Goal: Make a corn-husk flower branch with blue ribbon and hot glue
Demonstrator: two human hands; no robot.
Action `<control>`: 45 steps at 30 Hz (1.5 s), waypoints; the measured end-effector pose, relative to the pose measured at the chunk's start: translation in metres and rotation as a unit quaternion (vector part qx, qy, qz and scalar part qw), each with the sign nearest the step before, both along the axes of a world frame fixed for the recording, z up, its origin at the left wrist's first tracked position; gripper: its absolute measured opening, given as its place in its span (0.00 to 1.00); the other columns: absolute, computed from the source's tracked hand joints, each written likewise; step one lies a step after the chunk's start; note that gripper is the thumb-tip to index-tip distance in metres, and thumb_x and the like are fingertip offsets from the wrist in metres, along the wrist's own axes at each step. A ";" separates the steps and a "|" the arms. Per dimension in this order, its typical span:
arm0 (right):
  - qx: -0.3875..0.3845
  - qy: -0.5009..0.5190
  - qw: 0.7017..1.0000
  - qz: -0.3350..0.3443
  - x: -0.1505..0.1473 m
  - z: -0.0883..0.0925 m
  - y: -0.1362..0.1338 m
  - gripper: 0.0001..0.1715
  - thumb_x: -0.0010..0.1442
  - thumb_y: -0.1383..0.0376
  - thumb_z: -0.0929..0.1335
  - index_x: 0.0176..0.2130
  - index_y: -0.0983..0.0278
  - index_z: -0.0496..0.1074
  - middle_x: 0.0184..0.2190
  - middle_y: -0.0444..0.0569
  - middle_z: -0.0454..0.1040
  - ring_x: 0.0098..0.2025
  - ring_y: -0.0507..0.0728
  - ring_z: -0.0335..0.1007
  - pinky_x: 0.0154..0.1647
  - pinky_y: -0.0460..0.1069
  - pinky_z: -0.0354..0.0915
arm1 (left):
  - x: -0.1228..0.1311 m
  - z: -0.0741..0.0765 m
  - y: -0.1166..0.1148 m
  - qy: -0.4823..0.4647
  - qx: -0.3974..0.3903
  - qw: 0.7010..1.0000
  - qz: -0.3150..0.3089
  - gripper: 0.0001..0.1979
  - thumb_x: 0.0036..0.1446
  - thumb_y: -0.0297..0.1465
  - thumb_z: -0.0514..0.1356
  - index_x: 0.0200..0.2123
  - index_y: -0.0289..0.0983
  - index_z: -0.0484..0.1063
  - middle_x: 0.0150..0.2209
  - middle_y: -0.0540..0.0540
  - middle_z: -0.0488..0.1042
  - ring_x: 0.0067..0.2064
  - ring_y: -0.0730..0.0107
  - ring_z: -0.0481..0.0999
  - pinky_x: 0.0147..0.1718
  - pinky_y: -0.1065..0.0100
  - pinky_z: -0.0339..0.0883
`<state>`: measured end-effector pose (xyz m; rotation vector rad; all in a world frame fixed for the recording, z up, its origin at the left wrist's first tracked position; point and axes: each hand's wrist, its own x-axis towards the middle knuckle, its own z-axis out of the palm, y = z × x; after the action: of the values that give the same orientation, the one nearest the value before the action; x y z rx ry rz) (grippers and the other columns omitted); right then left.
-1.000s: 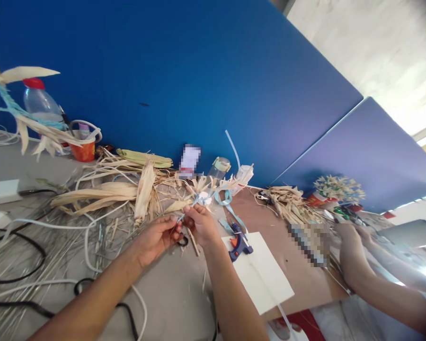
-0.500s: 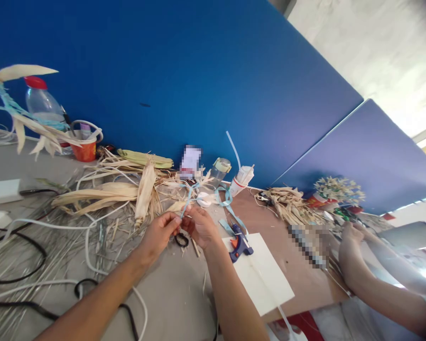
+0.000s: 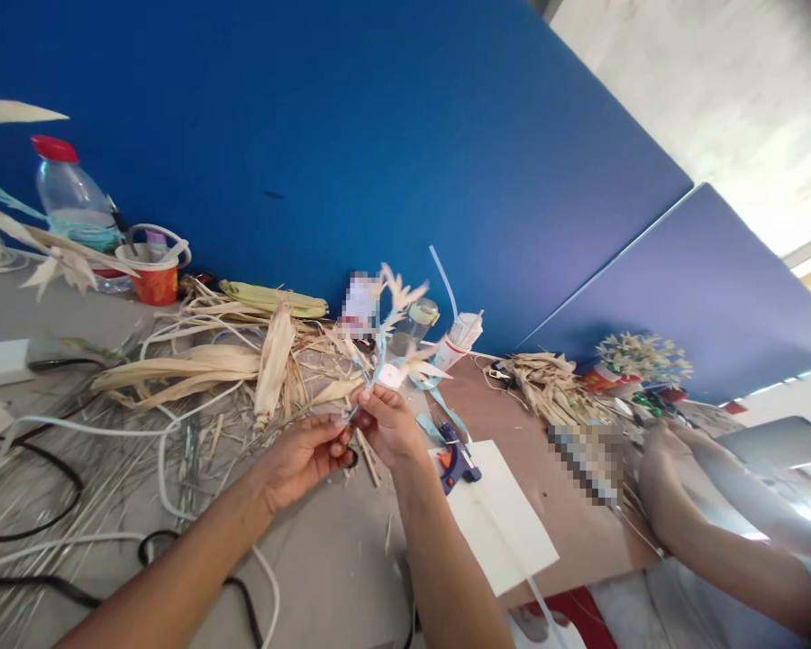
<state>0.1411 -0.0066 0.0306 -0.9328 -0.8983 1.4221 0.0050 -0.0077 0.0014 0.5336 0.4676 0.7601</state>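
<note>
Between my two hands, in the middle of the head view, is a corn-husk flower stem [image 3: 380, 350] wrapped in light blue, with pale petals spreading at its top. My right hand [image 3: 390, 424] pinches the stem just below the blooms. Lower down, my left hand [image 3: 311, 458] closes its fingertips on the stem's bottom end. Behind the stem lie a white tape roll [image 3: 389, 376] and a loose light blue ribbon [image 3: 432, 389]. A blue glue gun [image 3: 458, 458] rests on a white sheet [image 3: 506, 523] to the right of my right forearm.
Dried corn husks [image 3: 182, 371], cables and thin wires cover the left side. A red-capped bottle [image 3: 74, 189] and a red cup [image 3: 155, 275] stand at the back left. A clear jar [image 3: 412, 326] is behind my hands. At right are another person's arms [image 3: 689, 532] and a flower pot [image 3: 601, 377].
The flower stem has come up and now stands more upright, its petals showing above my hands. My left hand has shifted slightly lower. The view has turned slightly.
</note>
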 end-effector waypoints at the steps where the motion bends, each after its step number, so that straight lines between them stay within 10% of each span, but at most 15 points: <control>1: -0.003 0.020 1.000 0.020 0.001 0.000 0.000 0.15 0.43 0.57 0.74 0.23 0.65 0.70 0.19 0.40 0.63 0.19 0.47 0.52 0.20 0.44 0.52 | -0.001 0.000 0.000 -0.018 -0.006 1.000 -0.009 0.05 0.49 0.28 0.65 0.25 0.33 0.72 0.23 0.51 0.66 0.24 0.79 0.62 0.34 0.68 0.66; 12: -0.041 0.068 0.984 0.159 0.006 -0.015 0.003 0.20 0.48 0.51 0.73 0.31 0.65 0.70 0.23 0.41 0.71 0.15 0.48 0.64 0.12 0.43 0.64 | 0.005 -0.006 -0.003 -0.049 0.026 0.997 -0.050 0.07 0.47 0.30 0.67 0.25 0.32 0.73 0.23 0.49 0.69 0.23 0.78 0.65 0.32 0.69 0.65; 22: 0.005 0.037 0.999 0.014 -0.012 -0.015 0.004 0.15 0.49 0.55 0.72 0.30 0.64 0.71 0.22 0.41 0.69 0.19 0.48 0.62 0.17 0.43 0.60 | 0.008 -0.002 0.002 0.094 0.114 0.978 0.149 0.13 0.43 0.37 0.68 0.25 0.34 0.71 0.22 0.52 0.67 0.26 0.77 0.63 0.27 0.74 0.59; 45: -0.024 -0.081 0.996 0.003 -0.014 -0.005 -0.003 0.10 0.40 0.63 0.74 0.20 0.66 0.70 0.18 0.40 0.67 0.22 0.47 0.56 0.28 0.45 0.53 | -0.004 0.002 0.016 0.079 0.054 0.969 0.227 0.16 0.36 0.36 0.72 0.30 0.34 0.78 0.29 0.49 0.76 0.29 0.75 0.70 0.32 0.73 0.65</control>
<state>0.1272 -0.0093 0.0258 -1.0945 -0.9896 1.3932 0.0013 0.0080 0.0036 0.5991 0.7129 1.1919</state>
